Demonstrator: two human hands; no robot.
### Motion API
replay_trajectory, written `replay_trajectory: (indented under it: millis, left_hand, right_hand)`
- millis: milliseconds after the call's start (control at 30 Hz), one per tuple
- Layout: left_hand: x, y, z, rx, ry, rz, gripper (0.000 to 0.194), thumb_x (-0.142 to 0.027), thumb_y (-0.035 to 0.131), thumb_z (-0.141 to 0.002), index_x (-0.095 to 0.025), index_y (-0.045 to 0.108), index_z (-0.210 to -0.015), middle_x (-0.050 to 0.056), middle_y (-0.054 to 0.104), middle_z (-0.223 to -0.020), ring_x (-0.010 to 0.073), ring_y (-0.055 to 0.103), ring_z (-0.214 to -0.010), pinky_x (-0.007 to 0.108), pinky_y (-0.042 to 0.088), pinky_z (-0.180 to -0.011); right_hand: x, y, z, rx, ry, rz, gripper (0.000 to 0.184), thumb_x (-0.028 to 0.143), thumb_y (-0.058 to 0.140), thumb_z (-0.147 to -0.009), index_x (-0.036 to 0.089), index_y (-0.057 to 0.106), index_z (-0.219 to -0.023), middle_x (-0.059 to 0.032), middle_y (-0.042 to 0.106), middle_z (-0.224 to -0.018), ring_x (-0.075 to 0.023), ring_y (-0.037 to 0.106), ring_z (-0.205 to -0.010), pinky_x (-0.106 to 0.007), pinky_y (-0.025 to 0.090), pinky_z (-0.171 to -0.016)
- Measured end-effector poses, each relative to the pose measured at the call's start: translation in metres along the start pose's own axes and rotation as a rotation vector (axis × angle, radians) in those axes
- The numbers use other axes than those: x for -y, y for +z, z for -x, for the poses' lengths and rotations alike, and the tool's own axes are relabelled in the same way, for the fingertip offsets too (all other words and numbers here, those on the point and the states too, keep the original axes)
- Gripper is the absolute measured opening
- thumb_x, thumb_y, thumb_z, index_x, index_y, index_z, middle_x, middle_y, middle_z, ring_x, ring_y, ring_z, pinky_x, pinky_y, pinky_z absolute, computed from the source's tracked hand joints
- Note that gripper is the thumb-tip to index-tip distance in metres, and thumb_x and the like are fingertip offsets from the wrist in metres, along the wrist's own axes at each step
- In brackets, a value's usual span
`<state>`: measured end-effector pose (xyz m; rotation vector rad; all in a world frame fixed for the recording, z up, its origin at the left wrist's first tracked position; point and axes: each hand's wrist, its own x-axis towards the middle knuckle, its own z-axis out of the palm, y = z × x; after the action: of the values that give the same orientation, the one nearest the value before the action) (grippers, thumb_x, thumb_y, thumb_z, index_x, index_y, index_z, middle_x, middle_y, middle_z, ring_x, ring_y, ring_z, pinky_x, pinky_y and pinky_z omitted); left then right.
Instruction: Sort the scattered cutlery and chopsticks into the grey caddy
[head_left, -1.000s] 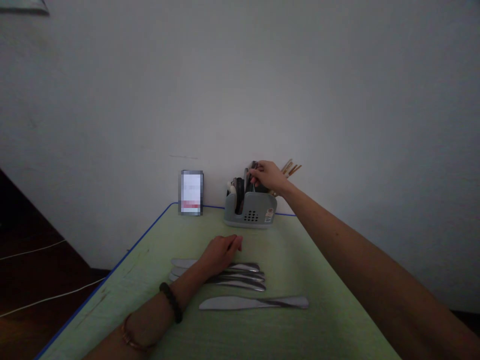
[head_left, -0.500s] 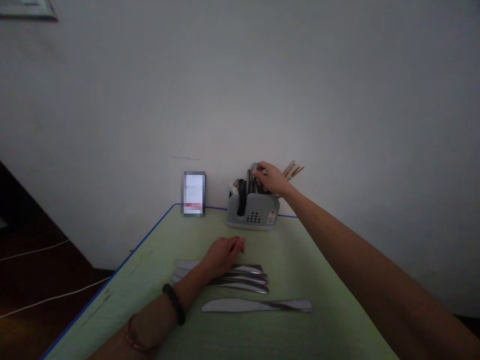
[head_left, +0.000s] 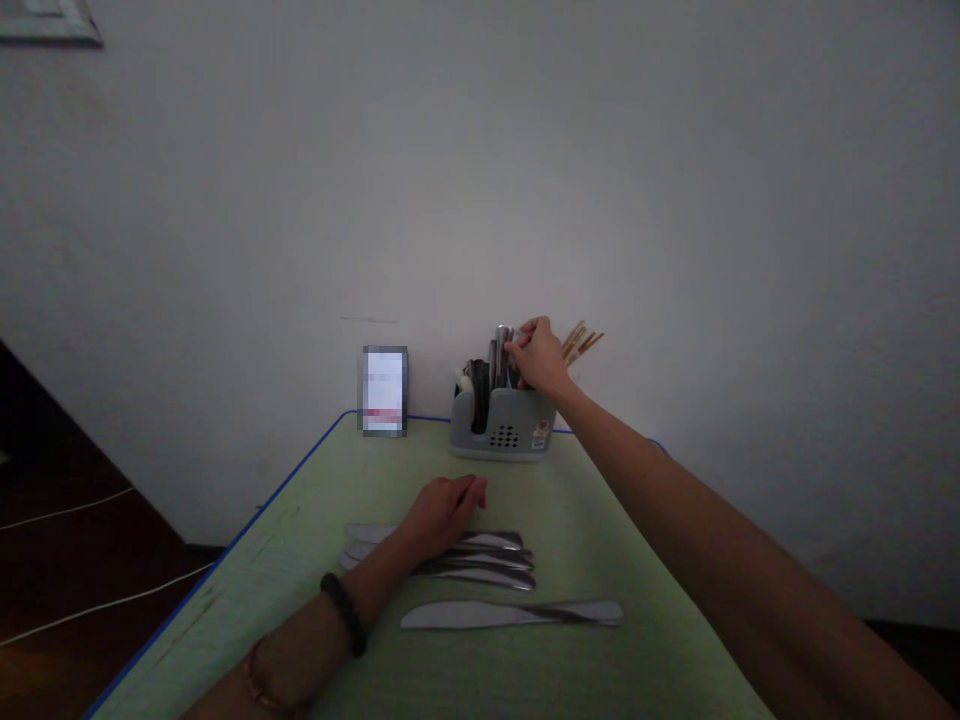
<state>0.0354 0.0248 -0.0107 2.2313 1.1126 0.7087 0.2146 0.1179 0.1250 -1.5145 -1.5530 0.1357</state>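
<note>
My right hand (head_left: pixel 541 355) reaches to the grey cutlery holder (head_left: pixel 517 420) by the wall. Its thumb and forefinger close at the upright metal cutlery handles (head_left: pixel 504 352); it seems to grip one, whose lower end is hidden in the holder. My left hand (head_left: pixel 442 512) rests over a row of several table knives (head_left: pixel 487 560), fingers curled and nothing seen in them. The wrist hides the middle of those knives. Nearer to me, a single table knife (head_left: pixel 510 614) lies flat, blade to the left.
A phone with a lit, blurred screen (head_left: pixel 385 390) leans on the wall left of the holder. Chopsticks (head_left: pixel 583 343) stick out at the holder's right, dark handles (head_left: pixel 480 390) at its left. The green table (head_left: pixel 300 560) has a blue edge and meets the wall.
My right hand has shifted slightly at the handles, its fingers a little to the right of the tallest ones. My left hand stays over the knives. The whole view has moved slightly.
</note>
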Motion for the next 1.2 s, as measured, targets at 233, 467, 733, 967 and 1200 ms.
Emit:
replay_trajectory:
  millis: [233, 467, 733, 967, 1200]
  left_hand:
    - [0.000, 0.000, 0.000, 0.003, -0.011, -0.007, 0.047, -0.042, 0.025, -0.094, -0.018, 0.061, -0.076, -0.001, 0.054, -0.054, 0.0137, 0.049, -0.052, 0.024, 0.034, -0.056]
    - [-0.002, 0.000, 0.000, 0.006, -0.015, -0.016, 0.048, -0.042, 0.024, -0.094, -0.018, 0.061, -0.075, -0.001, 0.054, -0.053, 0.0142, 0.050, -0.051, 0.024, 0.035, -0.056]
    - [0.003, 0.001, -0.001, 0.012, -0.005, -0.067, 0.048, -0.041, 0.026, -0.094, -0.018, 0.063, -0.077, 0.000, 0.060, -0.058, 0.0147, 0.053, -0.055, 0.024, 0.035, -0.058]
    - [0.001, 0.000, 0.000, 0.018, 0.020, -0.124, 0.044, -0.039, 0.029, -0.094, -0.018, 0.064, -0.077, 0.002, 0.063, -0.063, 0.0154, 0.056, -0.060, 0.025, 0.036, -0.062]
    - [0.003, 0.003, 0.000, 0.088, 0.004, -0.271, 0.037, -0.037, 0.035, -0.092, -0.018, 0.063, -0.078, 0.002, 0.063, -0.064, 0.0151, 0.055, -0.059, 0.025, 0.035, -0.060]
  right_hand:
    - [0.007, 0.008, 0.006, 0.029, 0.002, 0.180, 0.038, 0.026, 0.065, -0.074, 0.014, 0.043, -0.103, -0.0158, 0.058, -0.105, -0.0247, 0.058, -0.097, -0.039, 0.045, -0.083]
    - [0.018, 0.015, 0.006, 0.125, 0.068, 0.314, 0.046, 0.029, 0.067, -0.075, 0.012, 0.042, -0.109, -0.0215, 0.055, -0.115, -0.0305, 0.056, -0.107, -0.041, 0.044, -0.087]
    - [0.009, 0.015, 0.013, 0.095, 0.028, 0.344, 0.040, 0.027, 0.061, -0.080, 0.010, 0.044, -0.111, -0.0215, 0.054, -0.115, -0.0297, 0.056, -0.105, -0.041, 0.043, -0.086]
    - [0.006, 0.004, 0.049, -0.035, -0.289, 0.375, 0.038, 0.019, 0.052, -0.080, 0.007, 0.049, -0.116, -0.0199, 0.051, -0.116, -0.0306, 0.046, -0.109, -0.043, 0.037, -0.094]
    - [-0.053, -0.017, 0.169, 0.051, -0.363, 0.188, 0.028, 0.024, 0.045, -0.086, 0.020, 0.052, -0.113, -0.0145, 0.052, -0.114, -0.0276, 0.045, -0.110, -0.047, 0.037, -0.097]
